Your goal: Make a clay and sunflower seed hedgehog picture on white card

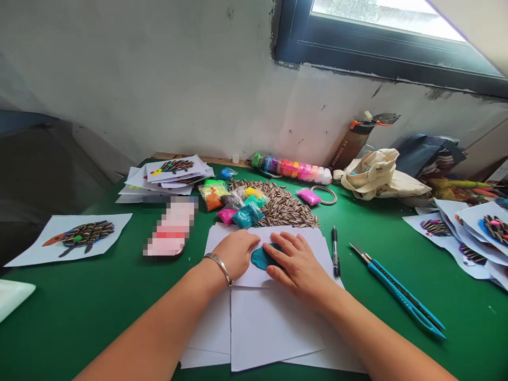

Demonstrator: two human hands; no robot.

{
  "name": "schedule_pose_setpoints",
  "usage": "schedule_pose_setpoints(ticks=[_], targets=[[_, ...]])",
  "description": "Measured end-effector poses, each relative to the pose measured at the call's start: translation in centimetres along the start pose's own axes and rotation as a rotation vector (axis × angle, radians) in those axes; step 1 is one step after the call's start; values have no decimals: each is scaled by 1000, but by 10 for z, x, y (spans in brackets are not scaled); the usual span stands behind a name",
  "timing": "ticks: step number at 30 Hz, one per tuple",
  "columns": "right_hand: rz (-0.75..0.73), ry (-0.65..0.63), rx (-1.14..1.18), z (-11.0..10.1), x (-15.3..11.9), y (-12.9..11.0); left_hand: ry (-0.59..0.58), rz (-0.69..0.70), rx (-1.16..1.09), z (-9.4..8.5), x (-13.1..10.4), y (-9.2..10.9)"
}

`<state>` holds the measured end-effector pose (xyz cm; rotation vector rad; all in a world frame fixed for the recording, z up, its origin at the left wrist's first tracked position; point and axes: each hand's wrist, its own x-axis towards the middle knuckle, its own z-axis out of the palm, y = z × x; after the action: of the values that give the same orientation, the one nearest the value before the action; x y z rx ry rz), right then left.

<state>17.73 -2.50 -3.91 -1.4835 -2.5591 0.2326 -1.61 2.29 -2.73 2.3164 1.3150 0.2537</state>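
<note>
A flat blue-teal patch of clay (pixel 260 259) lies on a small white sheet (pixel 254 278), on top of larger white papers (pixel 273 328). My right hand (pixel 291 262) rests over the patch's right part with its fingers spread. At the patch's left edge is my left hand (pixel 236 253), a silver bracelet on its wrist. Its fingers are curled together against the paper; whether they pinch anything is hidden. Behind the papers are striped seeds (pixel 288 206) in a pile and small bags of coloured clay (pixel 248 211).
Left stand a seed-turtle picture (pixel 85 238), a blurred phone-like object (pixel 170 227) and stacked pictures (pixel 170 172). Right lie a pen (pixel 335 251), a blue-handled cutter (pixel 400 293) and more pictures (pixel 472 233). A bottle (pixel 351 143) and cloth bag (pixel 377 174) are by the wall.
</note>
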Motion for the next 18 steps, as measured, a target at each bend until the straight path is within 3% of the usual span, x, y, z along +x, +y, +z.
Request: schedule_pose_setpoints(ticks=[18], targets=[[34,-42,25,0,0,0,-4,-6,7,-1,1,1]])
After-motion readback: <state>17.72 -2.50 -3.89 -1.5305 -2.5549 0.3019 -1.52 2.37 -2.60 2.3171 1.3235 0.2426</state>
